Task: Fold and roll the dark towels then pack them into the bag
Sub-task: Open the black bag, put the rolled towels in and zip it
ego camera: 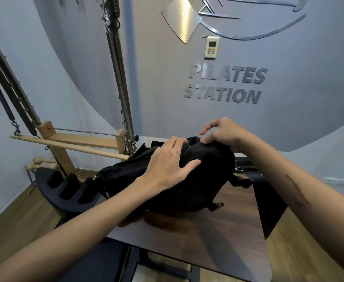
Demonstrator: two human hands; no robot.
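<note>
Starting over at 9 o'clock, there's a wooden pilates frame with metal springs hanging down off it, and a dark curved barrel piece sitting below on the floor. Moving toward the middle, the left hand is lying flat on top of the black bag, fingers spread out straight and pressing down on the fabric. The bag is sitting on a dark wood table, pretty much dead centre. No towels showing from here. Up at 12 o'clock the grey wall is carrying raised lettering reading "PILATES STATION", with a small white remote-style controller mounted above it. Toward 2 o'clock, the right hand is pinching the bag's top edge with thumb and fingers curled, index finger sticking up a bit.
</note>
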